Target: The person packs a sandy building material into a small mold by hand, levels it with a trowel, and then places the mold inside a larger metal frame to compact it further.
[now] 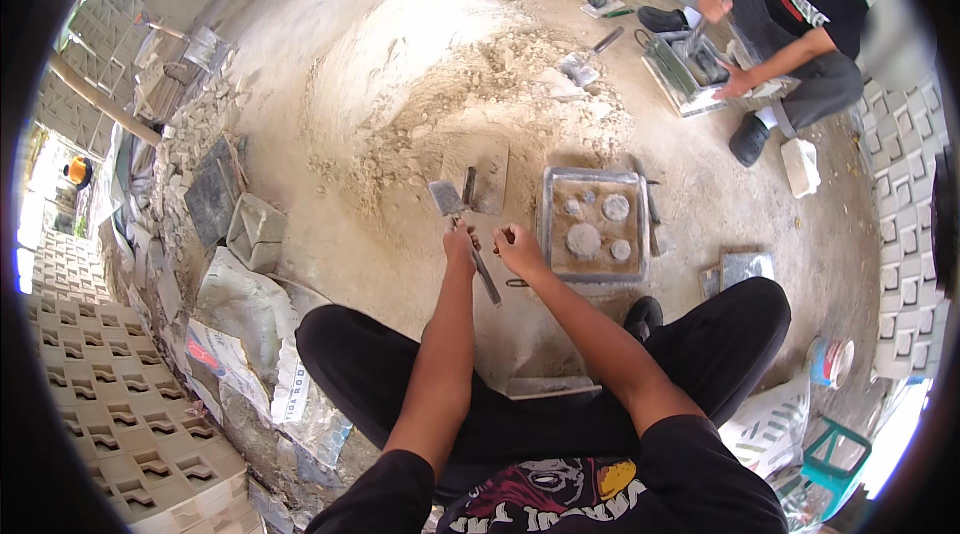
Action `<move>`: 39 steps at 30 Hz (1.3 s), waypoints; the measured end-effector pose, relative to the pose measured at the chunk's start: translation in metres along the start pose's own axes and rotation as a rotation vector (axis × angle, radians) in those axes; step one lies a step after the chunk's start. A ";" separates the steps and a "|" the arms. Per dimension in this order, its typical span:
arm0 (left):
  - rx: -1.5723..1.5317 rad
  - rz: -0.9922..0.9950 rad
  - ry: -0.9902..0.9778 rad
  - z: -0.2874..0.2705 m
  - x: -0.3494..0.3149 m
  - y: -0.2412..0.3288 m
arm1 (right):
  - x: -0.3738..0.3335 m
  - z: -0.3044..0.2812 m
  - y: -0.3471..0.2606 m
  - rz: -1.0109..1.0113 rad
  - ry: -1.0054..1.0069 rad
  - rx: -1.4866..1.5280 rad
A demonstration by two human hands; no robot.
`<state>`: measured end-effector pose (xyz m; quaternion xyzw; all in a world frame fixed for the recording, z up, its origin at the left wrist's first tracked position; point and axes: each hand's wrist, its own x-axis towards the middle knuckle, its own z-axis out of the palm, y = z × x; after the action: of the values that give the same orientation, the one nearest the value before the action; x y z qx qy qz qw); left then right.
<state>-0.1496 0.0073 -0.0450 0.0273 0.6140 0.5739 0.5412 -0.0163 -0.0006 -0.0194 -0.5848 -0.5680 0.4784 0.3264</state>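
My left hand [461, 240] is wrapped round the handle of a trowel, whose grey blade [446, 198] points up and left. Just to its right, my right hand [519, 251] is closed with the fingers curled in; whether anything is inside them I cannot make out. Beyond the hands a flat float [491, 182] with a dark grip lies on the floor. Right of my right hand sits a square metal mould [546, 219] filled with brown sandy material, with several pale round pieces [583, 242] of different sizes on it.
A large heap of pale powder [420, 44] lies ahead, with another trowel [580, 69] at its right edge. At the far right a co-worker's hands [735, 82] work at a metal mould [680, 64]. Torn sacks [240, 299] and patterned blocks [130, 404] line the left.
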 end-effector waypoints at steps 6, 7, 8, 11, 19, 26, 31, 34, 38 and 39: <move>0.156 0.074 -0.053 -0.018 0.009 -0.004 | 0.081 0.044 0.012 0.051 0.161 -0.118; 0.172 0.080 -0.088 -0.019 0.013 -0.006 | 0.102 0.056 0.019 0.041 0.229 -0.105; 0.197 0.084 -0.098 -0.018 0.016 -0.005 | 0.123 0.066 0.026 0.030 0.294 -0.087; 0.263 0.081 -0.078 -0.024 0.025 0.003 | 0.165 0.079 0.013 0.196 0.074 -0.128; 0.313 0.269 0.136 -0.032 0.075 0.007 | 0.136 0.113 0.025 0.176 0.328 -0.102; 0.630 0.358 0.237 -0.041 0.090 -0.001 | 0.202 0.100 0.010 0.222 0.280 -0.177; 0.885 0.474 0.348 -0.036 0.077 -0.001 | 0.173 0.088 -0.004 0.166 0.300 -0.158; 1.010 0.576 0.421 -0.041 0.081 -0.007 | 0.154 0.078 -0.022 0.106 0.333 -0.176; 1.029 0.567 0.429 -0.038 0.078 -0.002 | 0.144 0.054 -0.046 0.050 0.362 -0.201; 1.035 0.586 0.436 -0.038 0.077 -0.002 | 0.141 0.047 -0.055 0.022 0.350 -0.177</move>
<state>-0.2066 0.0310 -0.1045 0.3351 0.8752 0.3193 0.1408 -0.0935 0.1373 -0.0108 -0.6916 -0.5361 0.3211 0.3621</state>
